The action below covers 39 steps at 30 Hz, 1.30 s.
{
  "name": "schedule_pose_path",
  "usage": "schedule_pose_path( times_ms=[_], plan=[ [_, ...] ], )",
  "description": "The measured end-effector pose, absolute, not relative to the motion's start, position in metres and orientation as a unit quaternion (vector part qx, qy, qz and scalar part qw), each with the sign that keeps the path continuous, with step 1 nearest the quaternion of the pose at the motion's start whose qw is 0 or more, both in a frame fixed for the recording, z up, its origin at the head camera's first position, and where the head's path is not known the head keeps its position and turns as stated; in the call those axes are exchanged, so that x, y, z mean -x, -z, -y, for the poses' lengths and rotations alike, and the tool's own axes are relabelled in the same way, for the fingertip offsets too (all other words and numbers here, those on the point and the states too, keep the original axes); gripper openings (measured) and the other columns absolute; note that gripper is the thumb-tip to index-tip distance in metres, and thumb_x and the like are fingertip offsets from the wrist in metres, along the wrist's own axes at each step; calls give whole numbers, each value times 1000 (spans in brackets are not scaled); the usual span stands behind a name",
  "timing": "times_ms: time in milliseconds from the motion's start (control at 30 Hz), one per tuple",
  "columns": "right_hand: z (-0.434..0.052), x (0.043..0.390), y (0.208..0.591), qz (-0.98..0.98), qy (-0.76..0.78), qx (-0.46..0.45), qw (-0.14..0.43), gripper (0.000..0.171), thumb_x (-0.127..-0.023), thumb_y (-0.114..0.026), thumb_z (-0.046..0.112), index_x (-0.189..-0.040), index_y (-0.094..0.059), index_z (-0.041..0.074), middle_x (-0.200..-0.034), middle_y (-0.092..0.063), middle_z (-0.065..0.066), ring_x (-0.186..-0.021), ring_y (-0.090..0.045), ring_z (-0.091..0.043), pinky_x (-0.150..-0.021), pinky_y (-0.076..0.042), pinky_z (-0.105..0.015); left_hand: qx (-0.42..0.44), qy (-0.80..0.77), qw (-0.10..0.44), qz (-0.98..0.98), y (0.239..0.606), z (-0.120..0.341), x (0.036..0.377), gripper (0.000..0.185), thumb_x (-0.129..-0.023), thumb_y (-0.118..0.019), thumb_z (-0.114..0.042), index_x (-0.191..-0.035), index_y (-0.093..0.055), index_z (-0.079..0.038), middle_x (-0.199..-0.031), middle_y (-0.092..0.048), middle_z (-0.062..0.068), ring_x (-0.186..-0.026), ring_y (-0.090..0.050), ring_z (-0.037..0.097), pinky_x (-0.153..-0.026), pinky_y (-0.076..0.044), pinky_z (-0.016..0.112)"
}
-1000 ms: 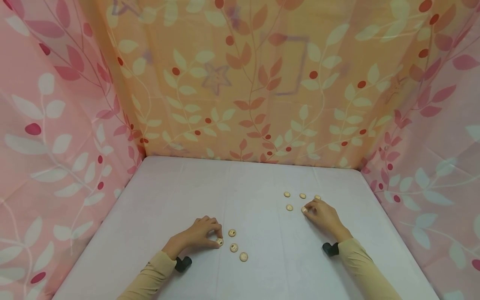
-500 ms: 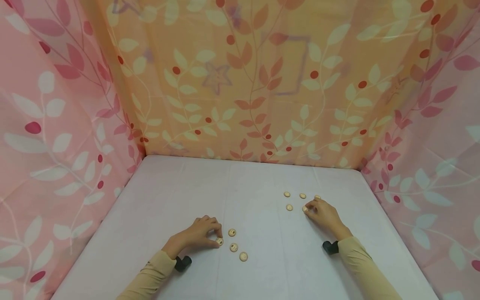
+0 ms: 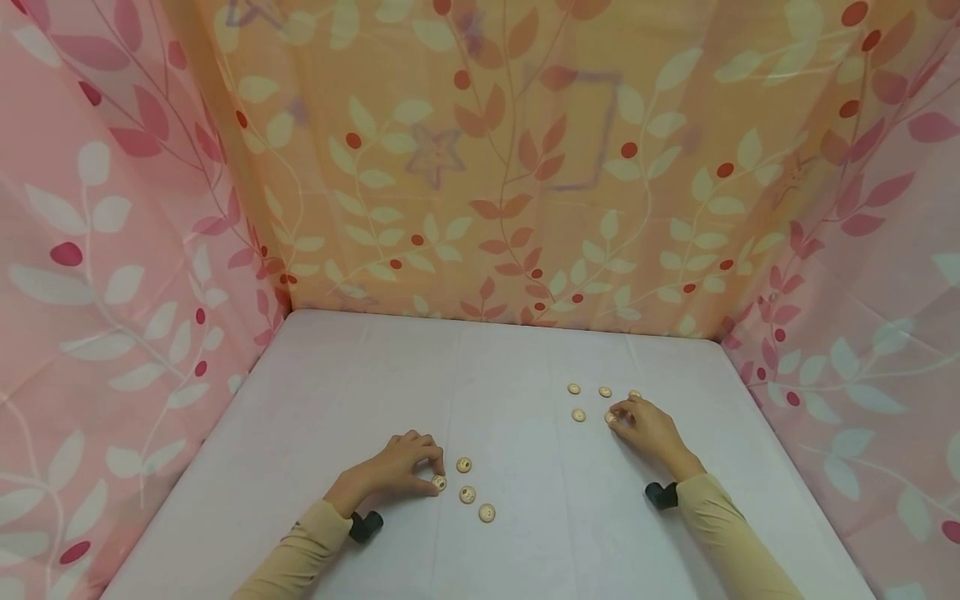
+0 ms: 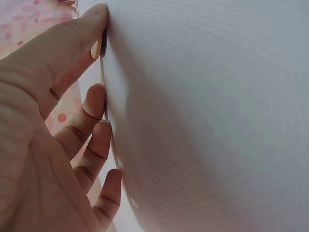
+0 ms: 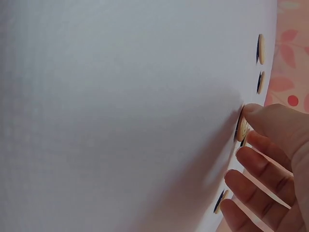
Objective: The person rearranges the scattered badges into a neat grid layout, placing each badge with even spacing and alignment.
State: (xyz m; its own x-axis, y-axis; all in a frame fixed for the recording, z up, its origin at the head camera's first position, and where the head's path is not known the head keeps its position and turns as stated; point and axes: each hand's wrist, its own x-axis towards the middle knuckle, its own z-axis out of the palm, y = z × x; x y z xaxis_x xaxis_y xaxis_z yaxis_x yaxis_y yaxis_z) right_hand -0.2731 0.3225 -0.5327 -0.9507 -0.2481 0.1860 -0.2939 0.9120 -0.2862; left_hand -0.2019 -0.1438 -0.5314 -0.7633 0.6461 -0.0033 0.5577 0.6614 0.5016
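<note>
There, the left hand (image 3: 393,475) pinched a button (image 3: 439,482) on the worktop (image 3: 337,400), and the right hand (image 3: 651,432) pinched another button (image 3: 610,418).

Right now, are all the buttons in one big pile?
No, four buttons lie by the left hand and another group lies apart by the right hand.

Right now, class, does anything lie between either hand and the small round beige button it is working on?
Nothing visible does. The left hand already touches a small round beige button with thumb and fingertip on the white table. The right hand likewise touches its own beige button.
</note>
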Motion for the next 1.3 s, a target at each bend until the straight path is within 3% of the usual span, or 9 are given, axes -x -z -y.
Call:
schedule_pose_path(
  times_ms=[700,1033,1300],
  plan=[
    [-292,264,525,961,-177,-174,124,19,-76,-74,23,-92,-70,13,-80,-59,2,-69,-55,-11,-57,-43,-29,-328,-243,92,-908,533,144,203,19,-74,-74,-38,-84,-60,-31,-94,-52,-16,-95,-41,10,-87,-31,43],
    [-269,258,522,963,-183,-169,104,18,-76,-74,27,-92,-71,19,-84,-61,6,-72,-53,-8,-58,-41,-27,-324,-242,90,-910,535,144,203,19,-74,-74,-39,-84,-59,-32,-94,-51,-18,-94,-41,9,-87,-31,45],
    [-250,253,524,954,-176,-214,114,18,-75,-75,28,-90,-71,19,-80,-58,10,-70,-52,-6,-58,-41,-22,-326,-242,85,-910,536,143,203,19,-73,-74,-40,-83,-59,-33,-93,-51,-18,-92,-40,9,-86,-31,44]
  ],
)
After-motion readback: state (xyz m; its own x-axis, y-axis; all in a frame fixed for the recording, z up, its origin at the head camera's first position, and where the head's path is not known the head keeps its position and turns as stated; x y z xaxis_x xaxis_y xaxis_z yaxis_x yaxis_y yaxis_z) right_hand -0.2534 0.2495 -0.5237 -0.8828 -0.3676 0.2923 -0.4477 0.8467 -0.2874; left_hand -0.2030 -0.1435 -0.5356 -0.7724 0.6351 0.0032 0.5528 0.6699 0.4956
